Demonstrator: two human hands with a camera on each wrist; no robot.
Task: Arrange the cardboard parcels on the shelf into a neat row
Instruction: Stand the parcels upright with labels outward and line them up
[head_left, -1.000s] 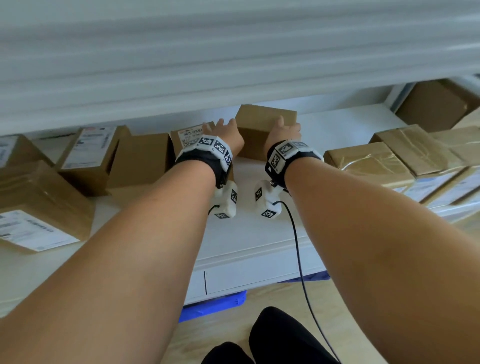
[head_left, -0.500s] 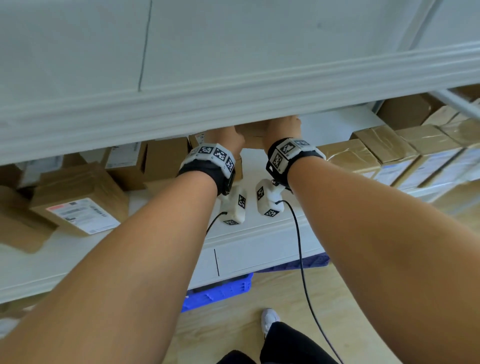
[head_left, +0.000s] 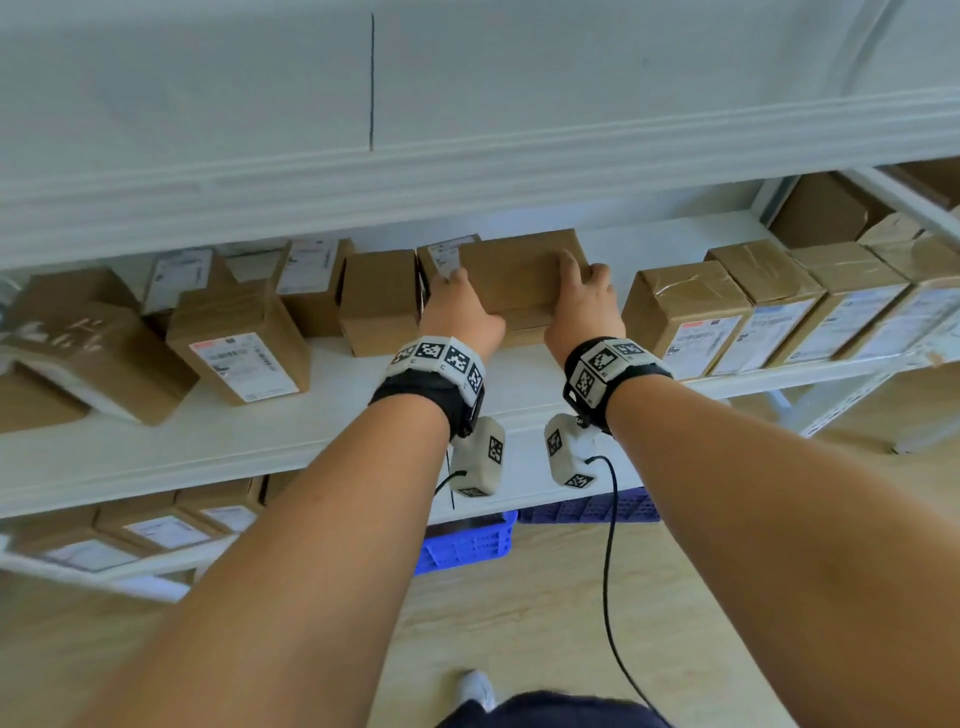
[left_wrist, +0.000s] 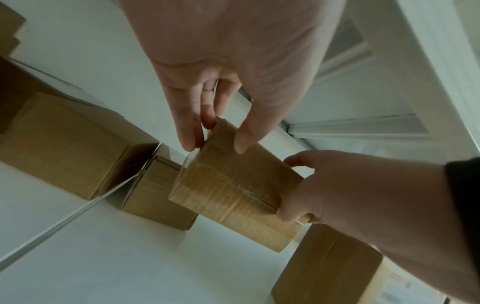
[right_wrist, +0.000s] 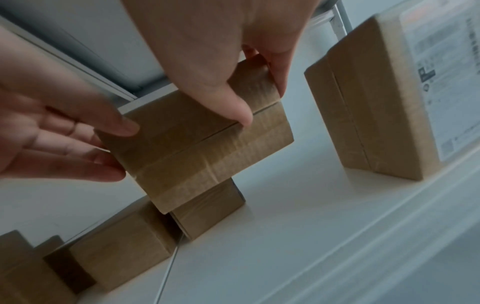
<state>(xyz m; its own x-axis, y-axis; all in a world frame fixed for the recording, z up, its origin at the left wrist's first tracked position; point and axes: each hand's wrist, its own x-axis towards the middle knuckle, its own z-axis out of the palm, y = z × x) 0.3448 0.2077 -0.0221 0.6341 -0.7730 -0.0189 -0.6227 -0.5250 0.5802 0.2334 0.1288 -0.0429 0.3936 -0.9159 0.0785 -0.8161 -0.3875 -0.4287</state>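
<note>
A plain cardboard parcel (head_left: 519, 280) is held between both hands over the middle of the white shelf (head_left: 291, 436). My left hand (head_left: 460, 304) pinches its left end, thumb on the taped face and fingers on the end (left_wrist: 215, 144). My right hand (head_left: 587, 301) grips the right end, thumb across the tape seam (right_wrist: 262, 105). In the right wrist view the parcel (right_wrist: 197, 144) hangs clear of the shelf, in front of a smaller labelled parcel (right_wrist: 210, 207). Loose parcels (head_left: 239, 343) lie askew on the left. A tidy row of taped parcels (head_left: 685, 312) stands to the right.
The upper shelf's white beam (head_left: 467, 171) runs close above the parcels. A gap of bare shelf lies between the held parcel and the right-hand row. A lower shelf holds more parcels (head_left: 156, 530). A blue crate (head_left: 462, 545) sits on the wooden floor below.
Both hands have kept hold of the plain parcel. My head view has swung, so the beam hides less and more of the shelf and both rows shows.
</note>
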